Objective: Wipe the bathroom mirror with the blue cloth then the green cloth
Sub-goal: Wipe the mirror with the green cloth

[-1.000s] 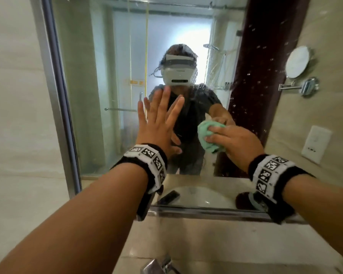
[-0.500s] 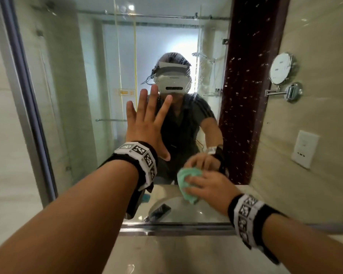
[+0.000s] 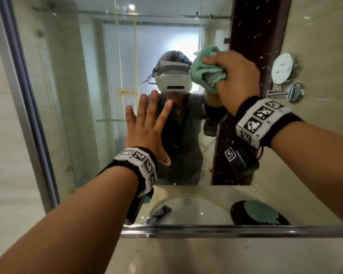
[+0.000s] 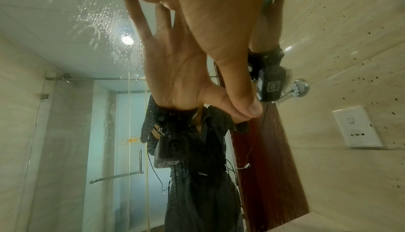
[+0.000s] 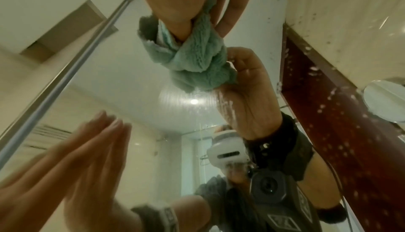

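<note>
Green cloth [image 3: 207, 69] is bunched in the curled fingers of the right hand [image 3: 239, 76], pressed against the mirror [image 3: 83, 95] glass high and right of centre, just beside the reflected dark door panel. Left hand [image 3: 147, 127] lies lower and to the left, fingers straight and spread, palm flat on the glass. Metal frame edge [image 3: 28, 115] runs down the left side and along the bottom, with open glass between the frame and both hands.

Green cloth [image 3: 207, 70] partly buried in the right hand [image 3: 239, 76], right hand cut off by the top edge in the right wrist view, left hand [image 5: 72, 171] blurred there, blue cloth unidentifiable
</note>
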Motion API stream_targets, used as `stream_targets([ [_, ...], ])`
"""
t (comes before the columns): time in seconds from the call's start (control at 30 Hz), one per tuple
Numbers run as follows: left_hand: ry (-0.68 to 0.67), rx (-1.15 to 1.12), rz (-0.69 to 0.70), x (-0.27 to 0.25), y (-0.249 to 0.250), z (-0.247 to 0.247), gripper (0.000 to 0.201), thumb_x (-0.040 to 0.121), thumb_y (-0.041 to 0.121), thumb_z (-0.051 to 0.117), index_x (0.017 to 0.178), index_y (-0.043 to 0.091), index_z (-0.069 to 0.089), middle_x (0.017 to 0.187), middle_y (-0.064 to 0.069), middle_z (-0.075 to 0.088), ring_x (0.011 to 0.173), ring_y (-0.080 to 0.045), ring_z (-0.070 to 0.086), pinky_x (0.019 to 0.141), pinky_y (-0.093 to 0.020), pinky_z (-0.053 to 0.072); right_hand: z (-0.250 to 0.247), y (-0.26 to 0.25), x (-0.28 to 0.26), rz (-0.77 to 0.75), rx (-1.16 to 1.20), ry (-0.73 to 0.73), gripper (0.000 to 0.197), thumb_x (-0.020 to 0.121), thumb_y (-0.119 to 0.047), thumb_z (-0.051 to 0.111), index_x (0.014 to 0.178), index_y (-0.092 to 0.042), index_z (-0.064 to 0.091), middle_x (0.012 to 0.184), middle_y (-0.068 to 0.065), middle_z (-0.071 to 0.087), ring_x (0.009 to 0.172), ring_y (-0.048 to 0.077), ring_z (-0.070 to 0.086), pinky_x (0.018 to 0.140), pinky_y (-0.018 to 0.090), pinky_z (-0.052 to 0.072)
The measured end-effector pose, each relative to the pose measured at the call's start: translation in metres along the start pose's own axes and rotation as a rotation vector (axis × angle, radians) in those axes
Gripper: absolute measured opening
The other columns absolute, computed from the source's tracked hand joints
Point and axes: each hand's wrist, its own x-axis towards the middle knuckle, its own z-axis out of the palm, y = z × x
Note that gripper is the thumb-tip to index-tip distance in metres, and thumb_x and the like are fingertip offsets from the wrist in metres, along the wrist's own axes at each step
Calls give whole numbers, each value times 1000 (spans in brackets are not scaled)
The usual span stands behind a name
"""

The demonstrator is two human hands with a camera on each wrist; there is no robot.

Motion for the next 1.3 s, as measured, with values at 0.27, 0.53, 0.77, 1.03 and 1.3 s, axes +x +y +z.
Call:
stream_targets([
  [0.27,-4,17,-7,0,0,0,158,41,76,75,133,26,-44,144,-12,-44,135,-35,-34,108,-59,-15,48,10,-89,-408,-227,-204,32,77,-12,61,106,-24,69,113,3,65,92,34,61,77,45,52],
  [0.53,-18,-13,37,-6,-13,-30,131,63,70,68,143,31,-29,151,-6,-34,142,-28,-24,112,-53,-12,27,6,-63,-550,-168,-365,42,73,-11,74,109,-29,67,118,-3,62,102,27,58,79,46,52],
  [0.77,20,-21,-57,44,-66,-92,140,59,70,72,142,26,-32,147,-7,-40,138,-30,-32,108,-52,-16,11,-38,70,-42,-101,-76,34,86,-18,57,120,-23,60,123,3,58,106,27,55,92,33,41],
  [1.03,-11,-49,-52,58,-71,-85,145,59,60,78,137,25,-39,141,-8,-48,137,-32,-32,114,-54,-8,52,-66,-4,-376,-237,-359,41,78,-19,42,111,-23,66,120,3,61,100,34,59,81,47,51],
  [1.3,-40,-41,-52,61,-75,-84,156,46,66,81,136,26,-40,142,-7,-47,135,-30,-35,111,-50,-13,25,-46,34,-383,-273,-331,41,84,-29,38,118,-33,61,125,-4,58,103,25,57,84,37,47],
])
